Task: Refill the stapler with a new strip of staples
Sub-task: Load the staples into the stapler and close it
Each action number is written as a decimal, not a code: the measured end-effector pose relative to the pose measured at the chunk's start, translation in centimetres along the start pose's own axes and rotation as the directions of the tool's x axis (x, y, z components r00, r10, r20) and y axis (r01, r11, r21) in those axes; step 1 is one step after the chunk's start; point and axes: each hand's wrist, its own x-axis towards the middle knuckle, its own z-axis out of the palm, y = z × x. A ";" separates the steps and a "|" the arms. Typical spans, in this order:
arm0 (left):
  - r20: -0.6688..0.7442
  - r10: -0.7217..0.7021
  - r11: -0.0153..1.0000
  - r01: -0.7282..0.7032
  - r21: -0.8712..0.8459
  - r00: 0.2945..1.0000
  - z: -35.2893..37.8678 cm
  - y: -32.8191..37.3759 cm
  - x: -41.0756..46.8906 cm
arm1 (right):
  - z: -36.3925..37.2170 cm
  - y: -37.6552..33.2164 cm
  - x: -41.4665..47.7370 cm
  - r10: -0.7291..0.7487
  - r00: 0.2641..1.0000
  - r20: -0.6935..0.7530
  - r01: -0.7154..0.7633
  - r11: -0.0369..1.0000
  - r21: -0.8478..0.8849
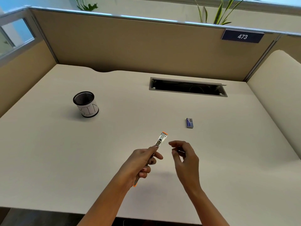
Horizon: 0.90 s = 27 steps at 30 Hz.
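Note:
A small orange and metal stapler (161, 139) is held above the desk, opened out flat, its metal channel pointing up and away from me. My left hand (141, 163) is closed around its lower half, and an orange tip pokes out below the palm. My right hand (185, 159) hovers just right of the stapler, fingers curled and apart, with nothing visible in them. A small blue staple box (189, 123) lies on the desk beyond my right hand, closed as far as I can tell.
A black mesh cup (85, 104) with a white paper label stands at the left. A cable slot (188, 87) is cut into the cream desk (65, 152) at the back. Beige partition walls enclose the desk on three sides.

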 end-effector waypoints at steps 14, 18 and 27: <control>-0.021 -0.039 0.999 0.040 0.036 0.999 0.5 0.3 0.0 | 0.1 -3.2 2.1 0.277 0.927 0.252 -0.372 0.765 0.526; -0.049 -0.046 0.996 0.050 0.075 0.998 0.4 0.6 -0.2 | 0.1 -3.7 2.2 0.241 0.942 0.233 -0.330 0.797 0.506; 0.111 -0.061 0.990 0.075 -0.123 0.992 0.2 0.6 0.3 | -0.2 -3.9 2.7 0.192 0.959 0.206 -0.268 0.849 0.456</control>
